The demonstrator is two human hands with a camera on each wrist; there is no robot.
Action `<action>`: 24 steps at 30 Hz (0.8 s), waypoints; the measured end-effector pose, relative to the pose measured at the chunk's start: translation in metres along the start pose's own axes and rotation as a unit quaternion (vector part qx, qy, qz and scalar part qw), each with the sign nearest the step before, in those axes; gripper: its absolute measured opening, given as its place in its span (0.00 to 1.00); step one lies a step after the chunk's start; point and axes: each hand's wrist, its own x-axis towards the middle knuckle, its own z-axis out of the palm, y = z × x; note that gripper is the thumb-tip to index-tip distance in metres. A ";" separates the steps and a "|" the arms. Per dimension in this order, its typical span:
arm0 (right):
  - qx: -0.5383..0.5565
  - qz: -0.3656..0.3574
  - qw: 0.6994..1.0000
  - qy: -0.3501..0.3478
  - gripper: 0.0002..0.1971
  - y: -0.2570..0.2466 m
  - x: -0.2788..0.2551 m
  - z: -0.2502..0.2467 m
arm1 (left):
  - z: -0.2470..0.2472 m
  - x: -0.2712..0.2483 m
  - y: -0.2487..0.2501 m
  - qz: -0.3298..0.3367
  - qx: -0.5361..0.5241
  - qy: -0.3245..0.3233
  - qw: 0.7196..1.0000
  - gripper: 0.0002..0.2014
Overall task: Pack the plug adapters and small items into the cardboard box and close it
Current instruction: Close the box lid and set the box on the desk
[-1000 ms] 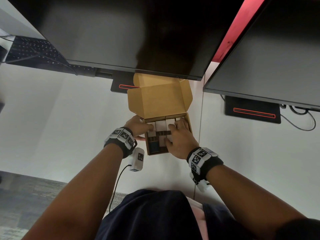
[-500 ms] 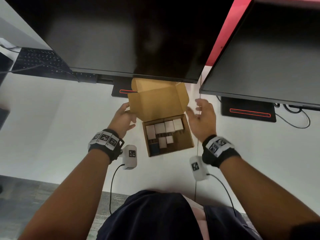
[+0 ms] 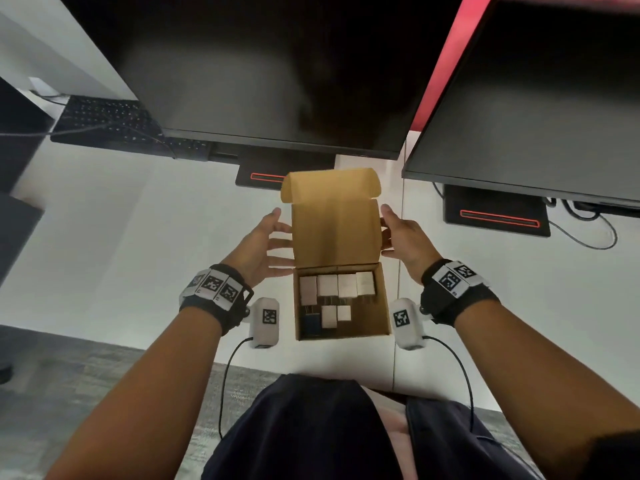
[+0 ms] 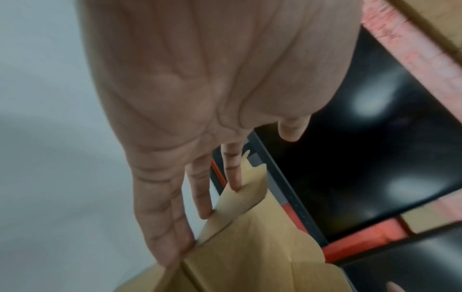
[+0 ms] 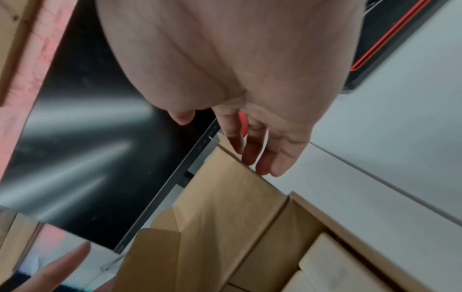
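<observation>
L hand & R hand, fingers straight, flank the raised brown cardboard lid, fingertips touching its side edges, gripping nothing. Open cardboard box w/ white plug adapters sits just nearer the body; both hands equally close.

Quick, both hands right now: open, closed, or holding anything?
Left hand: open, straight fingers touching the left edge of the box lid.
Right hand: open, fingers at the lid's right edge.
</observation>
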 end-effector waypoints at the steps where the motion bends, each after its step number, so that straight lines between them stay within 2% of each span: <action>1: 0.018 0.007 1.000 0.009 0.30 0.000 -0.003 -0.004 | 0.004 -0.002 0.003 0.009 -0.002 0.003 1.000 0.28; 6: 0.074 -0.025 0.996 0.048 0.28 -0.001 -0.021 -0.025 | 0.021 -0.004 0.019 0.038 -0.075 0.012 0.996 0.22; 8: 0.114 -0.027 0.992 0.055 0.26 0.001 -0.027 -0.033 | 0.029 -0.003 0.021 0.046 -0.064 0.017 0.997 0.22; 10: 0.163 -0.008 0.985 0.065 0.28 0.006 -0.032 -0.044 | 0.038 -0.001 0.020 0.057 -0.043 0.021 0.997 0.18; 13: 0.202 0.018 0.977 0.071 0.36 0.020 -0.036 -0.061 | 0.047 0.007 0.016 0.067 -0.052 -0.014 0.996 0.13; 15: 0.197 0.033 0.978 0.062 0.38 0.028 -0.038 -0.069 | 0.052 0.014 0.015 0.075 -0.053 -0.042 0.995 0.13; 17: 0.143 0.035 0.988 0.050 0.34 0.036 -0.039 -0.072 | 0.057 0.019 0.012 0.082 -0.032 -0.053 0.995 0.11; 19: 0.075 0.014 0.996 0.040 0.28 0.051 -0.037 -0.070 | 0.063 0.023 0.006 0.113 0.046 -0.057 0.991 0.05; 21: -0.020 -0.012 0.998 0.053 0.17 0.074 -0.032 -0.066 | 0.066 0.029 -0.004 0.174 0.204 -0.046 0.962 0.10; 22: -0.073 -0.018 0.995 0.058 0.14 0.083 -0.032 -0.062 | 0.065 0.035 -0.010 0.199 0.294 -0.030 0.935 0.15; 24: -0.144 -0.023 0.986 0.079 0.13 0.096 -0.034 -0.053 | 0.064 0.042 -0.019 0.231 0.427 -0.001 0.874 0.22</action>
